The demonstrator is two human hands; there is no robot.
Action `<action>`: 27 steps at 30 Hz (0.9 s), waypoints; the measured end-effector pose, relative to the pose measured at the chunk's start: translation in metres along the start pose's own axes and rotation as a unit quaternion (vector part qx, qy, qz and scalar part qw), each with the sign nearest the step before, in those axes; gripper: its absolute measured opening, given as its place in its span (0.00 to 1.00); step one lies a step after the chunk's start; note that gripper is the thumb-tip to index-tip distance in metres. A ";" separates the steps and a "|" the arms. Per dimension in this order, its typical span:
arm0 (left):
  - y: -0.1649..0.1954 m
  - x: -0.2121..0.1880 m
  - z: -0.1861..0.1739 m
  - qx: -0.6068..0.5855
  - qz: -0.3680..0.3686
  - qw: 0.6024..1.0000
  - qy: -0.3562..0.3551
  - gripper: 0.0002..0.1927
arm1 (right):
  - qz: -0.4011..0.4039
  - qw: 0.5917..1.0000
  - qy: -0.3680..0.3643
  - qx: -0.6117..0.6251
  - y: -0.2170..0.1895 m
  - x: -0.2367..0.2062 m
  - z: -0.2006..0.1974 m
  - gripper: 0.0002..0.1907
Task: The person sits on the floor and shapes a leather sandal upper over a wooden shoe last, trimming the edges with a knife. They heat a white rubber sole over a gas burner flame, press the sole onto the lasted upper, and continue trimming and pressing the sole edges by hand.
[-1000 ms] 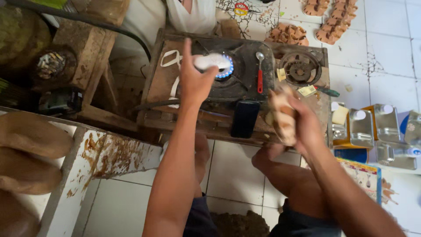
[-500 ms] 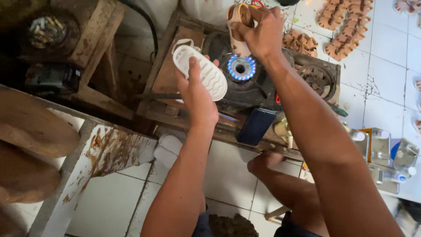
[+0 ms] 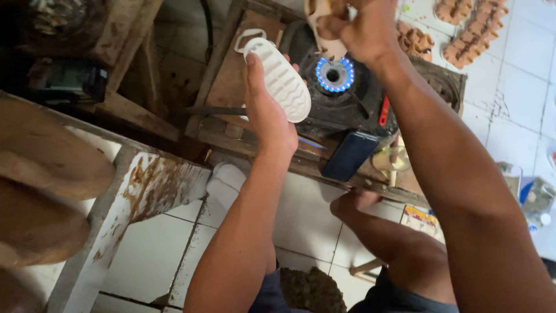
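Left hand (image 3: pixel 267 116): fingers curled round white ridged shoe sole (image 3: pixel 278 78), beside lit blue gas burner (image 3: pixel 334 73). Right hand (image 3: pixel 360 26): fingers pinching tan cut-out upper piece (image 3: pixel 320 17) above flame.

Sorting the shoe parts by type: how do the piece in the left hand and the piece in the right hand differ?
The white sole is ridged and held beside the lit burner in the left hand; the tan piece is smooth, pinched above the flame by the right hand. Both are held off the bench.

Lit burner (image 3: pixel 334 74) blocks centre; open wooden board (image 3: pixel 231 81) left; phone (image 3: pixel 349 155) crowds front edge.
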State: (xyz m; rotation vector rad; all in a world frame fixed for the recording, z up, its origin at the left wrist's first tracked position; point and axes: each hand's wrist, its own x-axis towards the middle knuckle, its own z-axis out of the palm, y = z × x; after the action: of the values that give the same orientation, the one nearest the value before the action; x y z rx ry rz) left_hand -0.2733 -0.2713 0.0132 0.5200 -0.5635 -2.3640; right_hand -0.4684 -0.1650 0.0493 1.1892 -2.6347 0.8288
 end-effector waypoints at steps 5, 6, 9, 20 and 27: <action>-0.006 -0.001 -0.001 -0.027 -0.049 0.998 -0.018 0.28 | -0.094 0.963 -0.052 -0.246 0.006 -0.043 -0.018 0.18; -0.007 -0.002 -0.002 -0.025 -0.071 0.997 -0.015 0.28 | -0.084 0.967 -0.058 -0.231 0.009 -0.049 -0.023 0.16; -0.013 -0.004 -0.002 -0.027 -0.083 0.996 -0.009 0.28 | -0.047 0.979 -0.066 -0.188 0.012 -0.048 -0.025 0.14; -0.016 -0.005 0.000 -0.013 -0.058 0.998 -0.023 0.29 | -0.093 0.980 0.061 -0.167 0.006 0.008 0.023 0.10; -0.021 -0.004 0.001 0.019 -0.055 0.998 -0.039 0.28 | 0.133 0.981 -0.132 0.048 0.010 -0.071 -0.058 0.15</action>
State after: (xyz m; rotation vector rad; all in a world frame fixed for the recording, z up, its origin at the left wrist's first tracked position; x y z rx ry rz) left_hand -0.2819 -0.2537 0.0038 0.4889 -0.6294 -2.4921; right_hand -0.4332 -0.0825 0.0704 1.0444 -3.0531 0.9060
